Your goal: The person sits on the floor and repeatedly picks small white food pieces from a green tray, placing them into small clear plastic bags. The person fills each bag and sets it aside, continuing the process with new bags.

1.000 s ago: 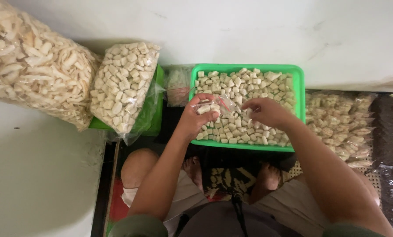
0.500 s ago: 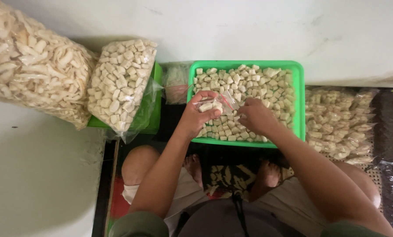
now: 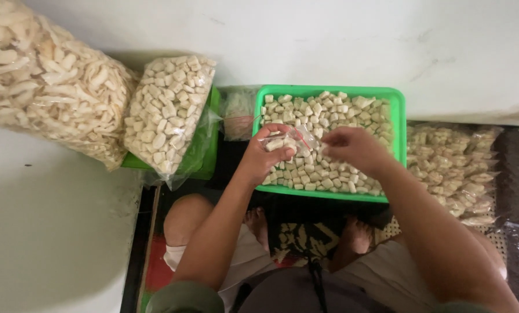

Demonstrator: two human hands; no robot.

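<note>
White wall backs our spot. We see 2 big bags at left, then our green tray of pale pieces. Our left hand grips a small clear bag (partly filled) over the tray; our right hand pinches its edge.

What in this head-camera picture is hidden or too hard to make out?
- Small clear bag: contents mostly covered by left hand.
- Right hand fingers: blurred.
- Big bag of strips: cut by left edge.
- Green tray: floor buried under pale cubes.
</note>
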